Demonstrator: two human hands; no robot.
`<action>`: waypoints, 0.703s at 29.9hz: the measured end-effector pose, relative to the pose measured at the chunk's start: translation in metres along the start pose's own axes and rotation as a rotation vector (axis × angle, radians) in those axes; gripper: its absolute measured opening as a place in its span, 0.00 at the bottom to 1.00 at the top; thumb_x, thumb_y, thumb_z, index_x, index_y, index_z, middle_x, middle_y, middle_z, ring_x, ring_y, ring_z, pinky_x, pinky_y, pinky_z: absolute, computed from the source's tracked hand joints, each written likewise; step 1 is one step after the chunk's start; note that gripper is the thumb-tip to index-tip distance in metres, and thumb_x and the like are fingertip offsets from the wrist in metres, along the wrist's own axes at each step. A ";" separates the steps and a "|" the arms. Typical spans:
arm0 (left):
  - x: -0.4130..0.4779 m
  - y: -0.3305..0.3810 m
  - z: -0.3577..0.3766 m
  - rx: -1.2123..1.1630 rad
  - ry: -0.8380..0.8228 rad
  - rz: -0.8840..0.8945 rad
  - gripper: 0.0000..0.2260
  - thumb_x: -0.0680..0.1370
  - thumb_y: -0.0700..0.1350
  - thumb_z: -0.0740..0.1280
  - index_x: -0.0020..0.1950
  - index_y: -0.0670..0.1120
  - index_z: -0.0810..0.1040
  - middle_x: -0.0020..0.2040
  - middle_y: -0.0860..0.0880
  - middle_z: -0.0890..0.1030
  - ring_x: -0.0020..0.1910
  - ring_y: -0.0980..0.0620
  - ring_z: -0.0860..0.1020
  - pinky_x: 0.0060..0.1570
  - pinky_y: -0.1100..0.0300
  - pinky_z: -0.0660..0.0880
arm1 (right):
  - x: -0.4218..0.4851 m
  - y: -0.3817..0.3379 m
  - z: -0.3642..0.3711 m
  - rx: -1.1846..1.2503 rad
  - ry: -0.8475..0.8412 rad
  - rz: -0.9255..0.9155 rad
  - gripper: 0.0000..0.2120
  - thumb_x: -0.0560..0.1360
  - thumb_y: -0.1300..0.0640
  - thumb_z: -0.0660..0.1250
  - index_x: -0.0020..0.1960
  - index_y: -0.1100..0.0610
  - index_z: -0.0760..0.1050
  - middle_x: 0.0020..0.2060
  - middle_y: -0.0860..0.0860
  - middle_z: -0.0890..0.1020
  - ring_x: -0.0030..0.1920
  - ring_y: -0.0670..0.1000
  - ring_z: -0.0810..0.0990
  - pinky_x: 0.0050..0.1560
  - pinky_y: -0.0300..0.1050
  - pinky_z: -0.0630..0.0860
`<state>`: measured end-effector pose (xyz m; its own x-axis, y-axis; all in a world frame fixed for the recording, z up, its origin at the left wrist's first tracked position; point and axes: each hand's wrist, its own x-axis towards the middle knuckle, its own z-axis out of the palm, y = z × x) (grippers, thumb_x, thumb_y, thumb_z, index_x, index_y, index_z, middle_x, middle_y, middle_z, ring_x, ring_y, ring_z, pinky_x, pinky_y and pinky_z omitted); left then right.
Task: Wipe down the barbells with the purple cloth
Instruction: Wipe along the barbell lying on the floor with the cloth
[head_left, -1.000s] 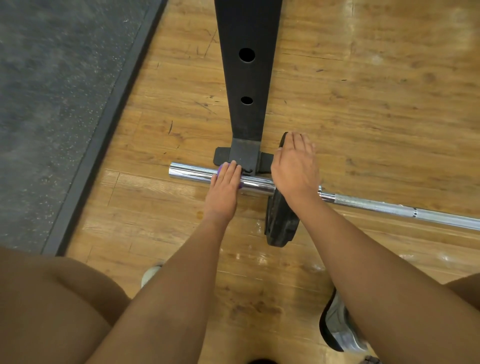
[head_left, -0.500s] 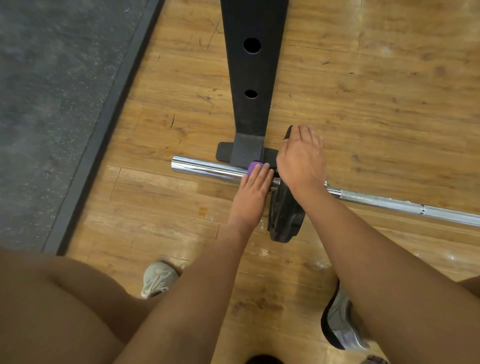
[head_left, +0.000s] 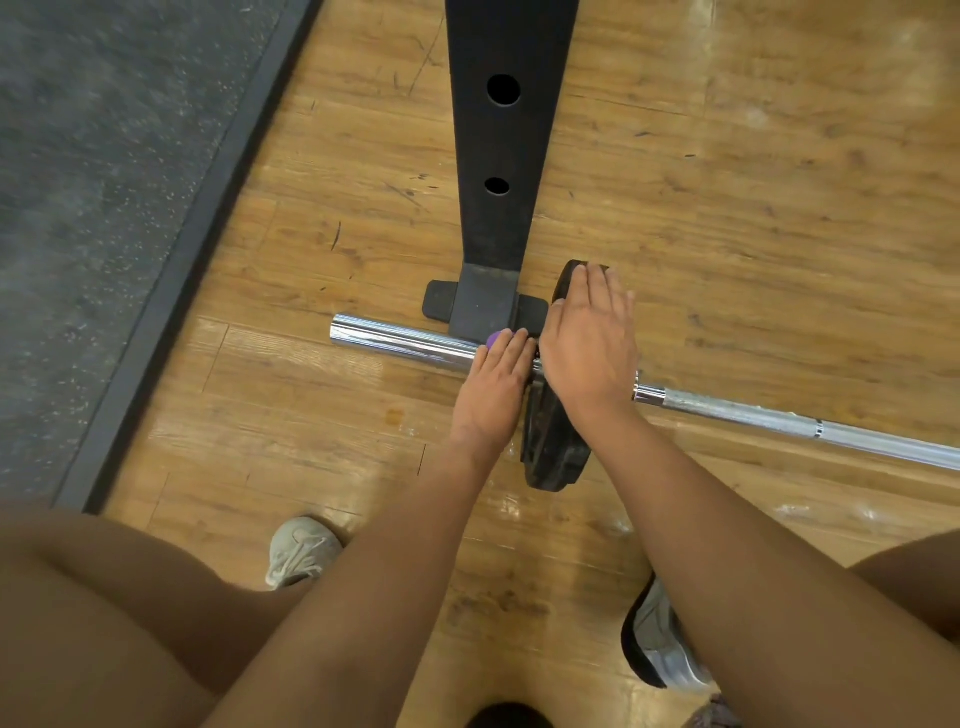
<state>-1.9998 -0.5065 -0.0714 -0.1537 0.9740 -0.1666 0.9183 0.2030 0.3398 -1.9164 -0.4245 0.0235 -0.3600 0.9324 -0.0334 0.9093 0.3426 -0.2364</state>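
Observation:
A chrome barbell (head_left: 395, 340) lies on the wooden floor, its thinner shaft (head_left: 779, 421) running off to the right. A black weight plate (head_left: 553, 452) stands on the sleeve. My left hand (head_left: 493, 395) lies over the sleeve right beside the plate, fingers curled over the bar and holding the purple cloth (head_left: 493, 339) against it. Only a small tip of the cloth shows past my fingertips. My right hand (head_left: 589, 353) rests flat on the plate's top edge, fingers straight.
A black rack upright (head_left: 498, 156) with holes stands just behind the sleeve, its foot touching the bar area. A grey rubber mat (head_left: 104, 182) borders the wood at left. My shoes (head_left: 301, 551) (head_left: 660, 639) are planted near the bottom of the view.
My left hand has slid right along the sleeve with the cloth, from mid-sleeve up against the plate. My right hand has stayed on the plate.

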 end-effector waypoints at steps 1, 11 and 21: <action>-0.004 0.006 0.002 0.018 -0.004 -0.005 0.30 0.83 0.40 0.54 0.83 0.46 0.46 0.83 0.47 0.47 0.82 0.47 0.42 0.80 0.49 0.42 | -0.005 0.000 0.000 -0.001 0.007 0.001 0.25 0.85 0.54 0.50 0.80 0.62 0.59 0.79 0.57 0.63 0.80 0.56 0.55 0.80 0.56 0.50; -0.027 0.002 0.000 0.015 -0.062 -0.030 0.34 0.81 0.35 0.61 0.83 0.47 0.49 0.83 0.47 0.50 0.82 0.48 0.45 0.79 0.50 0.44 | -0.068 0.001 0.001 0.019 0.075 -0.035 0.25 0.83 0.54 0.55 0.78 0.62 0.63 0.75 0.58 0.66 0.76 0.59 0.61 0.79 0.59 0.54; -0.086 0.014 0.003 0.039 -0.036 -0.007 0.31 0.83 0.35 0.55 0.83 0.46 0.44 0.83 0.48 0.45 0.81 0.50 0.42 0.77 0.53 0.39 | -0.068 0.020 -0.017 0.081 -0.130 -0.159 0.24 0.83 0.56 0.56 0.78 0.61 0.62 0.76 0.56 0.65 0.78 0.55 0.59 0.79 0.54 0.57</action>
<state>-1.9726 -0.5877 -0.0552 -0.1481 0.9681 -0.2020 0.9308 0.2055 0.3022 -1.8705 -0.4794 0.0373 -0.5266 0.8426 -0.1129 0.8208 0.4693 -0.3256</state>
